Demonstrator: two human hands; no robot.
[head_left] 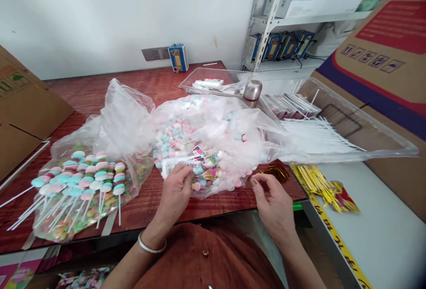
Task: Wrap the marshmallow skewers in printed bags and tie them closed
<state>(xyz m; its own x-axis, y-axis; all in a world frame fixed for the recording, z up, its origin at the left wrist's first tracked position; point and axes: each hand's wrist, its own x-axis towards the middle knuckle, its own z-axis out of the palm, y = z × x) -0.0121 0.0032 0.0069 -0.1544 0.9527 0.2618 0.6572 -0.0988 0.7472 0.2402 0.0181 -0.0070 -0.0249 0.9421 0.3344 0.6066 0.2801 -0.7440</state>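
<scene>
My left hand (176, 187) is closed in a pinch at the near edge of a pile of candy. Its fingertips hold the end of a clear printed candy wrapper (210, 164), with a pale blue marshmallow (198, 169) showing at that end. More printed wrappers (173, 163) lie flat just behind this hand. Pink, white and blue marshmallows (176, 131) fill the large clear plastic bag (216, 124) in front of me. My right hand (273, 200) has thumb and forefinger pinched together beside gold twist ties (278, 172); anything between them is too small to make out.
Marshmallow skewers on white sticks (80, 176) lie on a bag of gummy rings (133, 173) at left. A clear tray (366, 153) of white sticks, a steel flask (252, 91) and a clear bin (199, 80) stand behind. Cardboard boxes (29, 107) flank the table.
</scene>
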